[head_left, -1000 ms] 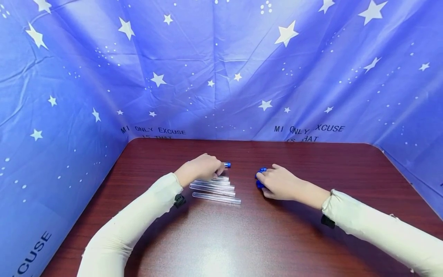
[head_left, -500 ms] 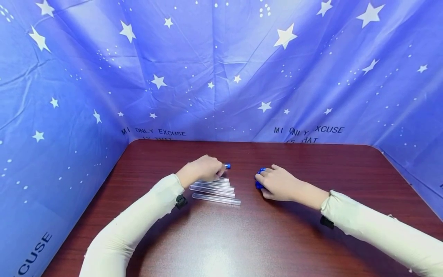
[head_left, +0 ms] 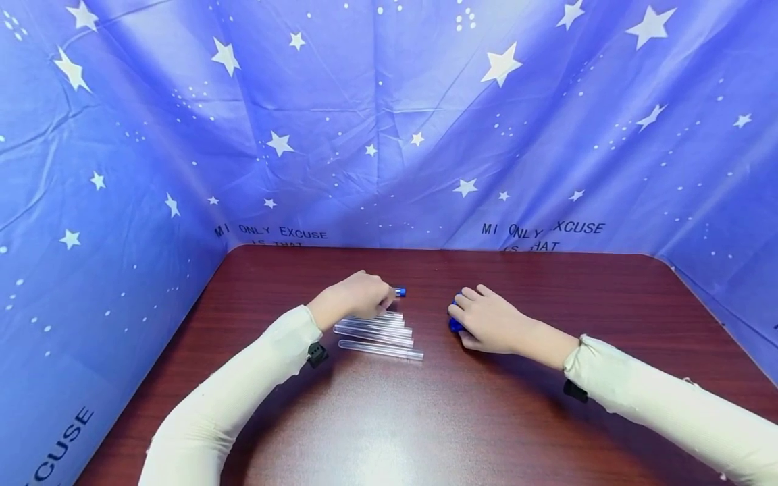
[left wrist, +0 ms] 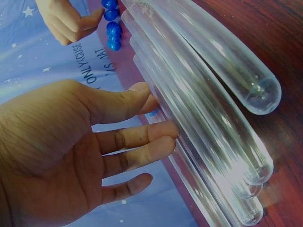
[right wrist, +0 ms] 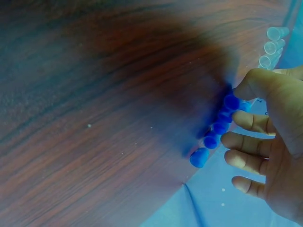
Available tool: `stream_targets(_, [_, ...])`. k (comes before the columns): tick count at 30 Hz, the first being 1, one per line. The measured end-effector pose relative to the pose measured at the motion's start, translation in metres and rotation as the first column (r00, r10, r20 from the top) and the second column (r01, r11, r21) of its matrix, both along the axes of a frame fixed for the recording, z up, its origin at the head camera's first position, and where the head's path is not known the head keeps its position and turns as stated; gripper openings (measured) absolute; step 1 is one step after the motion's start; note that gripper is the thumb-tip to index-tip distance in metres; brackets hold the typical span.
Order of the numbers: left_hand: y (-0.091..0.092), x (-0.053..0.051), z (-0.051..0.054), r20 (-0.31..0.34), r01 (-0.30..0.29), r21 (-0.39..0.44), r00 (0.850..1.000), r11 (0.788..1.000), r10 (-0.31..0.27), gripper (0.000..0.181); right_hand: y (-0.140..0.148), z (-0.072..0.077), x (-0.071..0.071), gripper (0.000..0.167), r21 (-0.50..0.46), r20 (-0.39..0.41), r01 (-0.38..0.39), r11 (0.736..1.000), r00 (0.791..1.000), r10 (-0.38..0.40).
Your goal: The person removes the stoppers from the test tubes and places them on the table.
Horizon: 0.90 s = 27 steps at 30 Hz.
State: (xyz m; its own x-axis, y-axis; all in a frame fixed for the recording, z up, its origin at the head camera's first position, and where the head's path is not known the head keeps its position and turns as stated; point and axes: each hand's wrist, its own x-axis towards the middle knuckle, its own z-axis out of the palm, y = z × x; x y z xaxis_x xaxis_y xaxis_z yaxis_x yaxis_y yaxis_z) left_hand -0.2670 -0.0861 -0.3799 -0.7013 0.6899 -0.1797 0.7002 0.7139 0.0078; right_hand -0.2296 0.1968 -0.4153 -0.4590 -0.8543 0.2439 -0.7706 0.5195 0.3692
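My left hand [head_left: 365, 295] reaches over a clear tube with a blue cap [head_left: 400, 292] at the far end of a row of clear test tubes [head_left: 377, 329]. In the left wrist view, its thumb and index fingertips lie close together by the tubes; the other fingers are loosely extended. Whether anything sits between thumb and index is hard to tell. My right hand [head_left: 494, 322] rests beside a row of small blue caps [right wrist: 215, 127]. Its thumb touches the near end of that row, with the fingers loosely bent along the side, partly hiding the caps in the head view.
Both hands work on a dark reddish-brown wooden table [head_left: 389, 412]. A blue-purple curtain with white stars [head_left: 377, 121] hangs behind it and along both sides. One tube [head_left: 379, 349] lies nearest the front, slightly apart from the others.
My right hand's fingers have shifted and spread over the blue caps, covering more of them. My left hand and the tubes have stayed almost still.
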Motion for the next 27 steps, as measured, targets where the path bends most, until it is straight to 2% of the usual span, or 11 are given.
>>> stream_targets(7, [-0.001,0.001,0.003,-0.010,-0.006,0.007,1.000,1.000,0.006,0.024,0.000,0.003,0.000,0.029,-0.005,-0.021,-0.003,1.000,1.000,0.003])
stream_targets(13, [-0.002,0.002,0.005,-0.030,-0.001,0.026,1.000,1.000,0.002,0.005,-0.001,0.008,-0.001,0.029,-0.032,-0.031,-0.007,0.999,1.000,0.006])
stream_targets(17, [-0.003,0.003,0.006,-0.053,0.013,0.060,0.999,0.998,-0.010,0.006,-0.001,0.011,-0.002,0.029,-0.055,-0.021,0.003,0.998,1.000,-0.004])
stream_targets(22, [-0.005,0.003,0.007,-0.138,0.052,0.101,0.990,0.994,-0.038,0.007,-0.005,0.014,-0.007,0.028,-0.101,-0.040,-0.024,0.995,0.999,0.020])
stream_targets(27, [-0.009,0.002,0.009,-0.262,0.067,0.114,0.964,0.991,-0.035,0.015,-0.011,0.024,-0.014,0.025,-0.161,-0.009,-0.014,0.987,1.000,0.013])
